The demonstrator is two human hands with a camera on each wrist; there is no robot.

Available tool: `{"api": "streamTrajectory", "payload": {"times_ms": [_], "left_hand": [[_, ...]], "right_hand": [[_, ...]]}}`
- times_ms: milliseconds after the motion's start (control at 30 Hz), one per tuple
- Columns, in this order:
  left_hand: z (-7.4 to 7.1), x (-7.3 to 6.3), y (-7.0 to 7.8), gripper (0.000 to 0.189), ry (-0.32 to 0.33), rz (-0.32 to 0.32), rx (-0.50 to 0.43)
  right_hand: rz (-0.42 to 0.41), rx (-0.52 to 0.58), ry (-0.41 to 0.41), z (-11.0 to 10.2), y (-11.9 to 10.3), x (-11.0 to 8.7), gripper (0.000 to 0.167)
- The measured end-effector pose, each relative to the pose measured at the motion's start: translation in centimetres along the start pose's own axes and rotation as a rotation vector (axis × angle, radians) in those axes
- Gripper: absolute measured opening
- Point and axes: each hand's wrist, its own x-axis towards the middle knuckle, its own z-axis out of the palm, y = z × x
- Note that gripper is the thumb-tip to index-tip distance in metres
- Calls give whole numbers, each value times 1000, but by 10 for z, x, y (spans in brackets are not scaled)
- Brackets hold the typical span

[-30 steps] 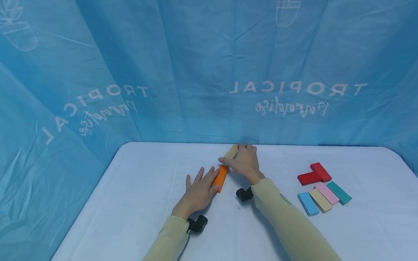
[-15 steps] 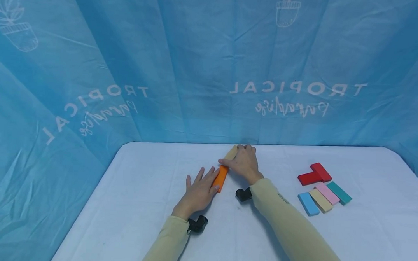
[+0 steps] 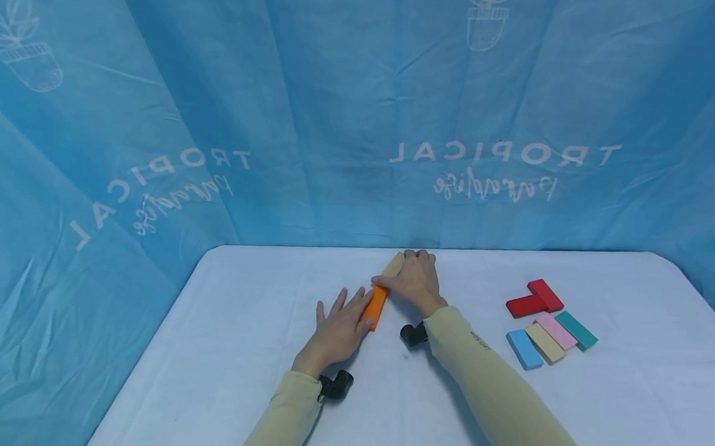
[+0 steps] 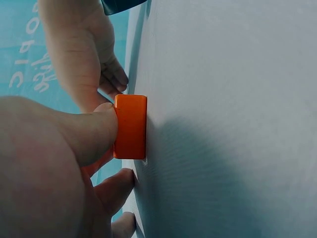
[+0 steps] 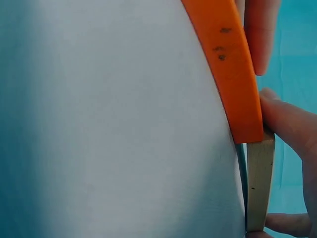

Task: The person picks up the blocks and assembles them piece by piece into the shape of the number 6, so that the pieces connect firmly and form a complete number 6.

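The blue curtain (image 3: 338, 116) hangs beyond the far edge of your white-covered table (image 3: 206, 389). Your sleeved arms come in across the near edge.

Your left hand (image 3: 335, 332) lies with its fingers spread and mostly straight; the thumb touches the near end of the orange block (image 3: 376, 309) and a fingertip touches it farther along, with nothing gripped. Your right hand (image 3: 416, 275) is curled round the beige block (image 3: 394, 264), thumb at its near end by the orange one, fingers at its far end.

Those two blocks sit around the middle of the table's width, toward the far edge, roughly in line and slanting. They appear to meet end to end; whether the beige one's underside is fully down, you can't tell.

Toward the far right corner, a red block (image 3: 525, 305) touches a second red block (image 3: 547, 295). Just nearer to you lie the blue block (image 3: 524, 350), a loose beige block (image 3: 546, 343), a pink block (image 3: 556, 331) and a teal block (image 3: 577, 331), side by side.

The blocks look like wood: probably light, stiff and hard to damage, with painted faces perhaps slightly slick. Your best hold is likely on the long sides at mid-length, keeping fingertips off the joint.
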Motion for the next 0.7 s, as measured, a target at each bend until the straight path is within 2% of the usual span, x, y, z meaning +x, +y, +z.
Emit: {"api": "streamTrajectory", "payload": {"times_ms": [300,533,700], "left_hand": [[-1,0,0,56,0,7,-2],[-1,0,1,56,2,6,5],[-1,-1,2,56,2,8,2]], "right_hand": [[-31,-37,5,-1,0,-2,99],[-54,0,-21,-8,1,-4,83],[-54,4,-37,-8,4,-3,81]]}}
